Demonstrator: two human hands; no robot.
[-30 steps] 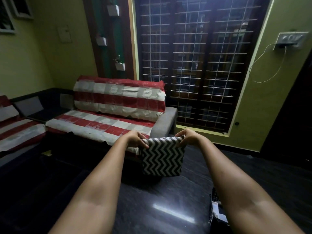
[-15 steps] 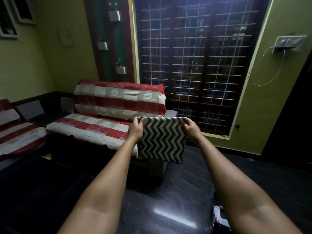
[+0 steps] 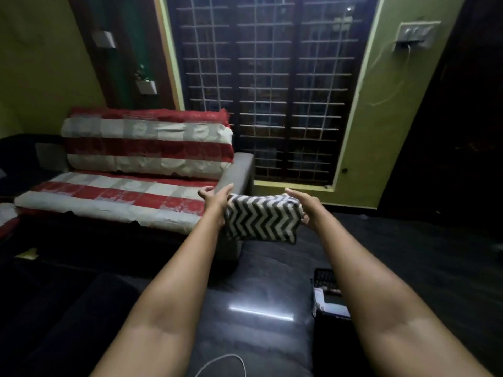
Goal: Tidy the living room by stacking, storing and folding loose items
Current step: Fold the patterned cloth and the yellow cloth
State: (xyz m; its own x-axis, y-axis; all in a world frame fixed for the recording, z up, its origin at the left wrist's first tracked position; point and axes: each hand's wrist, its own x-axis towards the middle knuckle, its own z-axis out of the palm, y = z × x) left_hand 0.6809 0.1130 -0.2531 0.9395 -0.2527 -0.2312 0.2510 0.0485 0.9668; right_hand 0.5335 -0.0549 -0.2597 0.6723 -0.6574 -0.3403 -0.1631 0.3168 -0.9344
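Note:
A cushion (image 3: 261,220) with a black-and-white zigzag cover is held in the air between my two hands, in front of the sofa's grey armrest (image 3: 236,170). It lies tilted, with its top edge turned away from me. My left hand (image 3: 216,200) presses flat against its left side, fingers straight and thumb spread. My right hand (image 3: 304,206) holds its right end, thumb along the top and fingers curled under the edge. The sofa (image 3: 122,191) with a red-and-white striped cover stands just left of the cushion.
A barred window (image 3: 272,91) fills the far wall, with a switchboard (image 3: 416,34) and hanging cable to its right. The floor (image 3: 258,308) is dark and glossy. A dark box with papers (image 3: 326,295) sits under my right forearm. A white cord (image 3: 223,361) lies at the bottom.
The cushion hung upright from my fingers at its top corners; now it sits lower and tipped flatter. My hands have shifted from the corners to its two sides.

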